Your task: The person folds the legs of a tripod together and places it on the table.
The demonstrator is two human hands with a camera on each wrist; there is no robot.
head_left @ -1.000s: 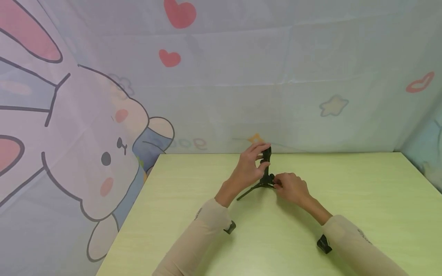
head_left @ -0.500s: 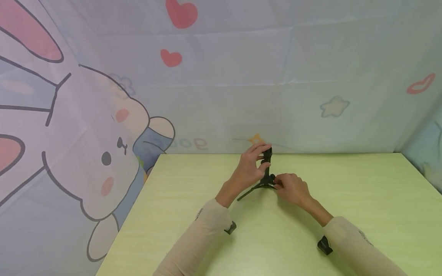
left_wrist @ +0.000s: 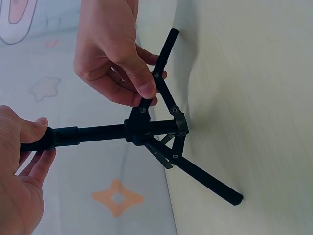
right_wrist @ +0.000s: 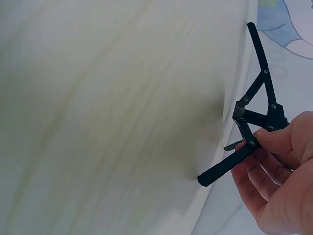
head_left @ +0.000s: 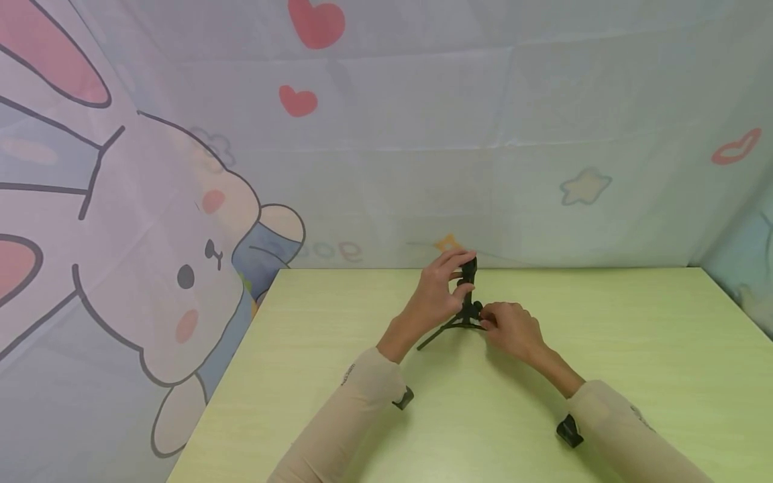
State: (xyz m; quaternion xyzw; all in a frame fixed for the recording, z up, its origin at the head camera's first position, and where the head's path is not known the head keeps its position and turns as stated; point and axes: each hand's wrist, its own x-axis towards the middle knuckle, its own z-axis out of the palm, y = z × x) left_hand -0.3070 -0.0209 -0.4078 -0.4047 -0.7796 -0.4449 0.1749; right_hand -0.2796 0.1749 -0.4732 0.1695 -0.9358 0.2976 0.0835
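Tripod: a small black one (left_wrist: 100, 133), upright near the far edge of the table (head_left: 483, 416), between my two hands; I cannot tell whether its feet touch the tabletop.
Left hand: mine (head_left: 436, 285), at the upper end of the tripod, thumb on one side and fingers on the other, holding the head of the column.
Right hand: mine (head_left: 513, 329), lower down, thumb and fingers drawn narrow in a pinch on one leg (right_wrist: 227, 166), close to the joint where a strut meets it.
Legs: spread outward from the collar, tied by hinged struts (left_wrist: 166, 94) to the column's lower end; a second leg (left_wrist: 210, 181) slants away from my fingers, and a third is partly hidden behind the column.
Sleeves: beige (head_left: 356, 409), reaching to both my wrists, a black device (head_left: 569, 431) showing beside each cuff.
Table: pale yellow-green, its far edge against the backdrop.
Backdrop: pale cloth (head_left: 423, 181), printed with a large rabbit (head_left: 157, 248) at left, red hearts (head_left: 317, 25) above and a star (head_left: 585, 186) toward the right.
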